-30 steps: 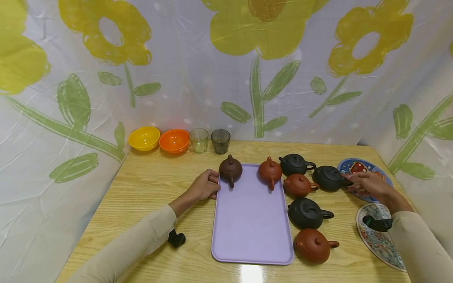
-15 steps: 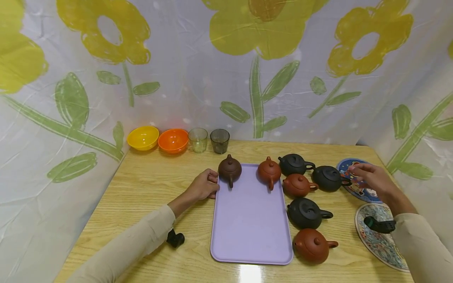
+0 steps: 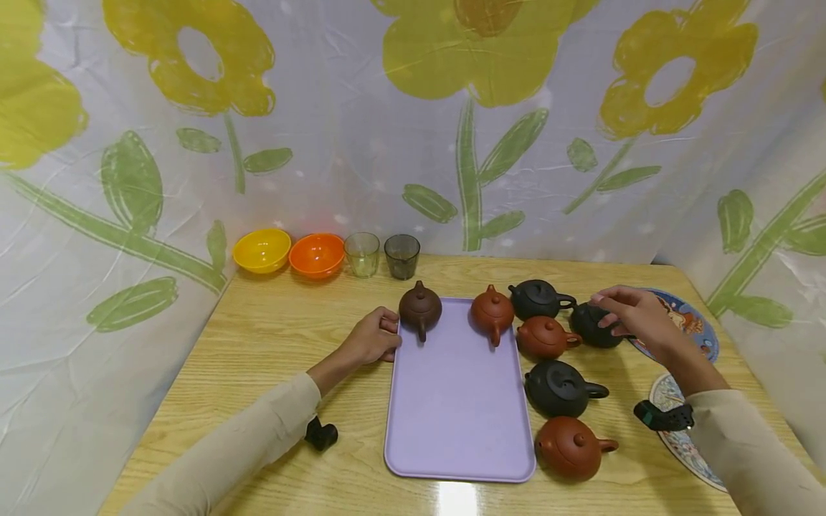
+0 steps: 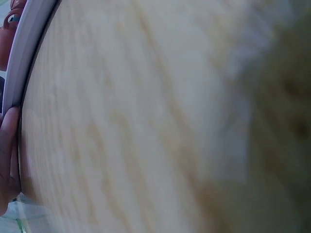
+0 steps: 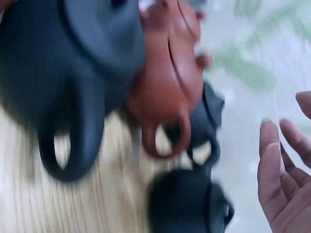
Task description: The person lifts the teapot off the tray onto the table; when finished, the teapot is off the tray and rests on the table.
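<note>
My left hand (image 3: 373, 337) grips the left edge of a lilac tray (image 3: 458, 408); in the left wrist view its fingers (image 4: 8, 141) meet the tray's rim (image 4: 28, 53). At the tray's far corners sit a dark brown teapot (image 3: 420, 309) and a reddish clay teapot (image 3: 492, 309). My right hand (image 3: 635, 321), holding nothing, hovers over a black teapot (image 3: 589, 324) and partly hides it. The right wrist view shows that hand (image 5: 286, 179) with fingers apart, clear of the teapots. Along the tray's right side stand black (image 3: 558, 387) and reddish clay teapots (image 3: 571, 448).
Behind the tray, a yellow bowl (image 3: 262, 251), an orange bowl (image 3: 317, 256), a clear glass (image 3: 362, 254) and a grey glass (image 3: 402, 256) line the table's back edge. At the right lie a blue patterned mat (image 3: 700, 326) and a floral mat (image 3: 690, 459), partly under the right arm.
My right hand has drawn away from the handle of the rightmost black teapot, risen, and shifted left above it. My left hand and the tray stay in place.
</note>
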Motion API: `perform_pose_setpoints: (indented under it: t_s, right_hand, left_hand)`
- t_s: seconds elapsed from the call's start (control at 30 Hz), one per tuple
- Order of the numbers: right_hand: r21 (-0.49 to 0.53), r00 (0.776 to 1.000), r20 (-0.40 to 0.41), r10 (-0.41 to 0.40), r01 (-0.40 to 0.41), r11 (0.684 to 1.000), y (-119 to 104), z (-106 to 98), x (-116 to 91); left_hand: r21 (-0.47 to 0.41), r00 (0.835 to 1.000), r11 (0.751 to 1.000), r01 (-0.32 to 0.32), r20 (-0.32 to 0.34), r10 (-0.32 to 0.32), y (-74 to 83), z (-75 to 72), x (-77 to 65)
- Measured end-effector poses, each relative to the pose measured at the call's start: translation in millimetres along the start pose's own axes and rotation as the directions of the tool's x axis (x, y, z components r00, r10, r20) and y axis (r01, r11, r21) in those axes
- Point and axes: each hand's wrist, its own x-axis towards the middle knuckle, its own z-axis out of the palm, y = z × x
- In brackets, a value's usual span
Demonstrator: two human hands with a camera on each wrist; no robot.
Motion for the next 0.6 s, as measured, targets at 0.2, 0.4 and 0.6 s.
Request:
perform_pose_setpoints:
  t_s: [0.2,0.4,0.6]
  right_hand:
    - [0.052,0.998,0.062,-0.014,0.011,0.999,-31,33,0]
    - [0.107,0.988,0.152,0.015,-0.032,0.994,-57,70,3]
    - [0.094,0.978,0.206,0.027,-0.047,0.994,-73,103,9]
  left_hand:
    - [-0.003,1.0,1.0,-0.002,0.004,0.002,-0.6,-0.3,-0.3]
    - [-0.008,1.0,1.0,-0.011,0.004,0.011,-1.3,-1.2,-0.5]
    - [-0.003,1.0,1.0,-0.011,0.004,0.011,-0.4,-0.8,-1.0]
